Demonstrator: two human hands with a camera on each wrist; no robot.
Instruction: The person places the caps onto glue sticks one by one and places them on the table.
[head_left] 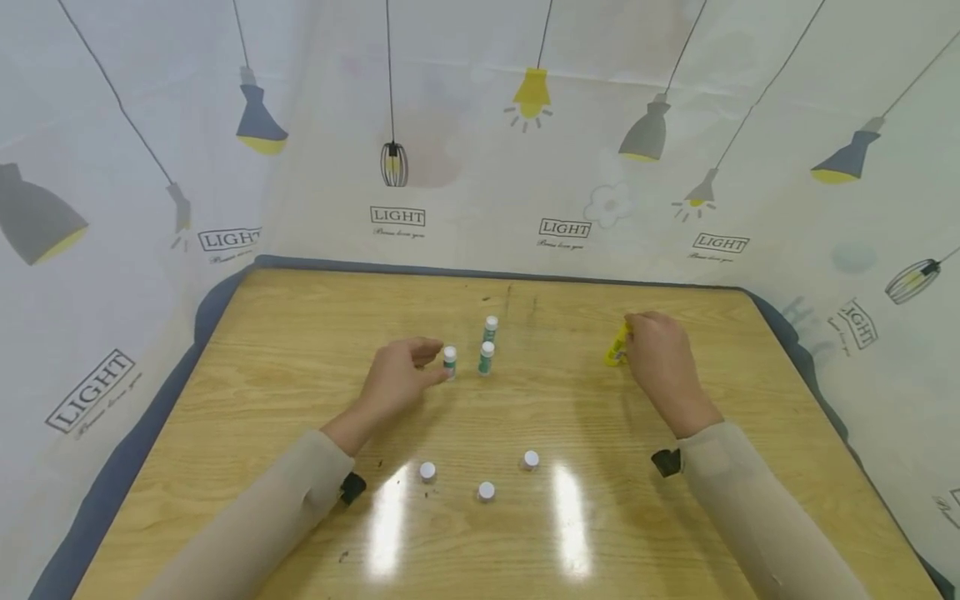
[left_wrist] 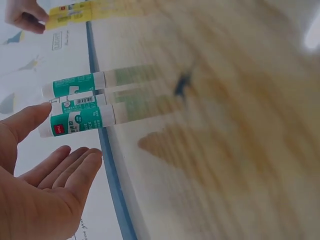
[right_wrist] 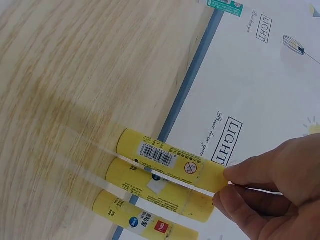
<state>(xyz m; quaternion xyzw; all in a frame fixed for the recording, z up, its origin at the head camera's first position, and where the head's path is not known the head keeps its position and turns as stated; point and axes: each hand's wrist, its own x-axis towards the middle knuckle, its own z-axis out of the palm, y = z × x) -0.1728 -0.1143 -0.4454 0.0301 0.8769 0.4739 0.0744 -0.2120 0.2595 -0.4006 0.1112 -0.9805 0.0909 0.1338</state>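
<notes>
Three green-and-white glue sticks (head_left: 450,363) (left_wrist: 82,121) stand upright near the middle of the table. My left hand (head_left: 397,375) is beside the leftmost one, thumb and fingers spread apart around it; whether the thumb touches it I cannot tell. Over on the right, my right hand (head_left: 663,358) pinches the top end of a yellow glue stick (right_wrist: 172,159) between thumb and fingertips. Two more yellow glue sticks (right_wrist: 157,189) stand in a row close beside it. From the head view, that hand partly hides the yellow row (head_left: 617,348).
Three small white round pieces, resembling caps (head_left: 487,492), lie on the wooden table (head_left: 300,333) between the forearms. A pale curtain (head_left: 465,108) printed with lamps surrounds the table's back and sides. Light reflections streak the near tabletop.
</notes>
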